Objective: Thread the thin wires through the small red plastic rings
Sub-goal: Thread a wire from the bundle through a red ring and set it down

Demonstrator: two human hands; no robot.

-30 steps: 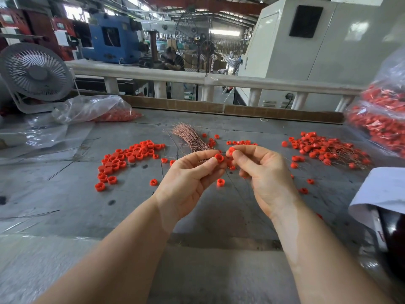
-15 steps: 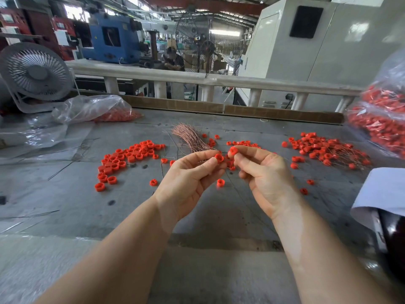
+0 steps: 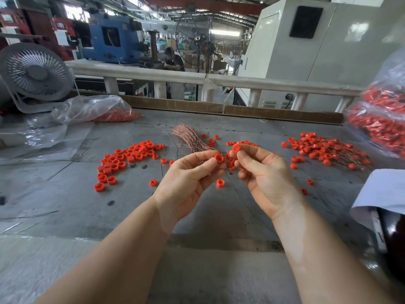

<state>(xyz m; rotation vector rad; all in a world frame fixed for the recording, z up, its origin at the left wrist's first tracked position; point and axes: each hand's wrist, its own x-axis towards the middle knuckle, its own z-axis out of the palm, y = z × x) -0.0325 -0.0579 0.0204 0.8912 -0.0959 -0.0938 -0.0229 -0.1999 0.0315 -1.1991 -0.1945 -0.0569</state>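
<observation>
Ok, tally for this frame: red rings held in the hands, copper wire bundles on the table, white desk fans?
Red rings: 2, one pinched in the left hand, one in the right hand
Copper wire bundle: 1
White desk fan: 1
Total: 4

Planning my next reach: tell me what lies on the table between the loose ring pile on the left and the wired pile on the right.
In the head view, the copper wire bundle and scattered red rings lie between them.

Bright, even daylight, soft shadows, wide-angle bending and blur at edges.
</observation>
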